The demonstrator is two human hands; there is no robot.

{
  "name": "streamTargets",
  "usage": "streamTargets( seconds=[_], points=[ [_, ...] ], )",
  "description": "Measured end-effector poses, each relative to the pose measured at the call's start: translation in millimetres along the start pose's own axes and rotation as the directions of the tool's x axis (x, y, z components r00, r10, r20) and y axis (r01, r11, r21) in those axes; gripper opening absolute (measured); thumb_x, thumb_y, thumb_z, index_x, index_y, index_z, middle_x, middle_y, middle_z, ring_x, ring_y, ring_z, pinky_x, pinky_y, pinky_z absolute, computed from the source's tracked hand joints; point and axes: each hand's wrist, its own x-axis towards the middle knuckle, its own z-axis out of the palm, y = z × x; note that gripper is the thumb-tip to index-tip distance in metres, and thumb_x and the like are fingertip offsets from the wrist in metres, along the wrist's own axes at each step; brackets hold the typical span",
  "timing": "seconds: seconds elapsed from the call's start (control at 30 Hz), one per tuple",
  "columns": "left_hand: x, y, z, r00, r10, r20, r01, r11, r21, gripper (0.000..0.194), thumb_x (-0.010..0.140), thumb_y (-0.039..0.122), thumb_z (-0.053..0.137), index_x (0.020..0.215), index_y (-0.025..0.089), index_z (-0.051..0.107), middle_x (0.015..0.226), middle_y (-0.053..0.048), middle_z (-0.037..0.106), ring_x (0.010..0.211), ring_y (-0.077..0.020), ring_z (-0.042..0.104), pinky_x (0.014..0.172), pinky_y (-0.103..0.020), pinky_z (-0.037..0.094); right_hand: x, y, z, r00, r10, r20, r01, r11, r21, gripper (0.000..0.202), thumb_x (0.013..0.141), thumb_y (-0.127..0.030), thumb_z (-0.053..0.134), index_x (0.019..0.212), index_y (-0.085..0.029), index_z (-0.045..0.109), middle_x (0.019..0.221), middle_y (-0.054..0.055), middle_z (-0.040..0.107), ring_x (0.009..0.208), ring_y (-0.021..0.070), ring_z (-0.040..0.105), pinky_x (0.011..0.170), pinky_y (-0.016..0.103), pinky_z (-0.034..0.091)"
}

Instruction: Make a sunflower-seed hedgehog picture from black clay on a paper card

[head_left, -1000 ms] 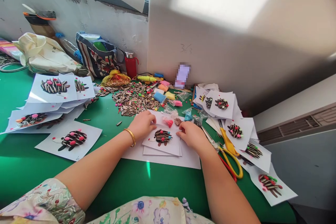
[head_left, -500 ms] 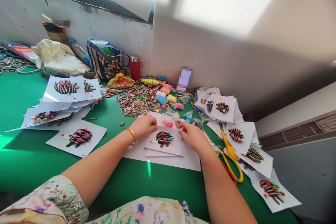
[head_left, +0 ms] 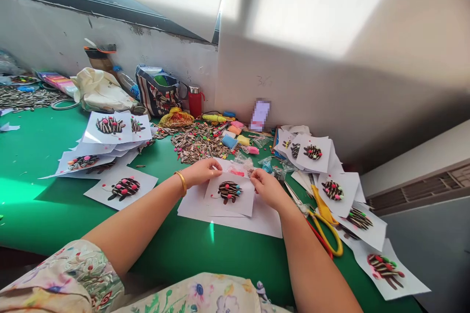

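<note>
A white card (head_left: pixel 240 205) bears a striped seed hedgehog (head_left: pixel 230 191) with red and blue dots. My left hand (head_left: pixel 201 172) pinches its upper left corner, a gold bracelet on the wrist. At the upper right corner my right hand (head_left: pixel 266 187) grips the card between thumb and fingers. Another card and a larger white sheet (head_left: pixel 191 210) lie under it. Just behind the card are pink clay (head_left: pixel 235 172) and small plastic bags, partly hidden.
Stacked hedgehog cards lie left (head_left: pixel 106 149) and right (head_left: pixel 330 154). Yellow-handled scissors (head_left: pixel 332 239) rest beside my right forearm. Behind are loose seeds (head_left: pixel 200 142), a blue clay block (head_left: pixel 229 142), a red bottle (head_left: pixel 195 102), a striped bag (head_left: pixel 157 93) and a propped phone (head_left: pixel 260 115).
The view has shifted a little, showing more of the table's left side. The held card is tilted up more toward me, and both hands keep hold of its corners.
</note>
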Motion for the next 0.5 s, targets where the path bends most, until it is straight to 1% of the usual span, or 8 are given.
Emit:
streamTargets(
  seconds=[0.03,0.07,0.13,0.2,0.27,0.33,0.43,0.5],
  points=[
    [-4,0,-2.6,0.997,-0.052,0.059,0.061,0.987,-0.151,0.04,0.076,0.049,0.063,0.101,0.019,0.063,0.082,-0.003,0.063,0.073,-0.0181,0.058,0.061,-0.028,0.045,1,1,2,1.0,0.007,0.0,-0.007,0.998,0.057,0.011,0.089,-0.031,0.045,0.084,-0.023,0.051,0.07,-0.003,0.06,0.063,0.0149,0.056,0.06,0.025,0.038],
    [-9,-1,-5.4,0.989,-0.09,0.114,0.119,0.953,-0.277,0.044,0.073,0.051,0.066,0.103,0.019,0.062,0.083,-0.003,0.062,0.075,-0.0174,0.058,0.062,-0.027,0.046,3,1,3,1.0,0.014,0.002,-0.014,0.993,0.115,0.01,0.088,-0.03,0.045,0.083,-0.023,0.05,0.068,-0.003,0.058,0.061,0.0146,0.056,0.06,0.025,0.039],
    [-20,-3,-10.4,0.977,-0.14,0.158,0.195,0.887,-0.418,0.05,0.066,0.049,0.075,0.103,0.019,0.062,0.084,-0.001,0.061,0.074,-0.0152,0.058,0.063,-0.026,0.048,4,2,6,1.0,0.03,0.008,-0.031,0.974,0.224,0.009,0.086,-0.031,0.047,0.082,-0.023,0.05,0.067,-0.004,0.056,0.06,0.0139,0.056,0.061,0.026,0.041],
    [-30,-6,-13.0,0.977,-0.159,0.142,0.208,0.857,-0.471,0.048,0.061,0.045,0.079,0.097,0.019,0.063,0.078,0.001,0.06,0.068,-0.0124,0.056,0.06,-0.024,0.046,6,1,9,0.999,0.043,0.012,-0.044,0.949,0.312,0.012,0.084,-0.033,0.049,0.082,-0.022,0.05,0.067,-0.005,0.054,0.058,0.0129,0.055,0.061,0.026,0.042],
    [-38,-9,-12.6,0.972,-0.17,0.163,0.229,0.839,-0.494,0.044,0.06,0.043,0.081,0.091,0.017,0.064,0.072,0.002,0.061,0.061,-0.0108,0.054,0.056,-0.023,0.044,6,0,11,0.999,0.042,0.019,-0.046,0.921,0.386,0.015,0.082,-0.036,0.052,0.081,-0.021,0.05,0.068,-0.005,0.053,0.057,0.012,0.054,0.06,0.026,0.042],
    [-45,-13,-10.3,0.968,-0.177,0.178,0.246,0.805,-0.539,0.041,0.06,0.042,0.081,0.086,0.015,0.065,0.07,0.002,0.061,0.06,-0.0109,0.056,0.055,-0.023,0.045,5,-4,13,0.999,0.024,0.028,-0.034,0.893,0.448,0.019,0.081,-0.04,0.055,0.08,-0.021,0.05,0.067,-0.005,0.052,0.057,0.0118,0.053,0.059,0.026,0.042],
    [-57,-16,-7.1,0.968,-0.222,0.116,0.246,0.749,-0.615,0.033,0.063,0.037,0.082,0.081,0.015,0.065,0.069,0.002,0.061,0.059,-0.0102,0.058,0.052,-0.021,0.047,2,-9,13,0.999,0.009,0.036,-0.027,0.843,0.537,0.028,0.081,-0.048,0.058,0.083,-0.021,0.051,0.066,-0.004,0.056,0.06,0.0127,0.055,0.059,0.026,0.04],
    [-64,-18,-6.7,0.96,-0.278,0.041,0.225,0.671,-0.707,0.029,0.066,0.032,0.081,0.084,0.015,0.065,0.073,0.001,0.063,0.06,-0.0098,0.059,0.052,-0.019,0.05,1,-12,11,0.999,0.03,0.023,-0.037,0.803,0.595,0.034,0.082,-0.053,0.058,0.088,-0.02,0.052,0.069,-0.002,0.062,0.061,0.0129,0.056,0.059,0.026,0.039]
  ],
)
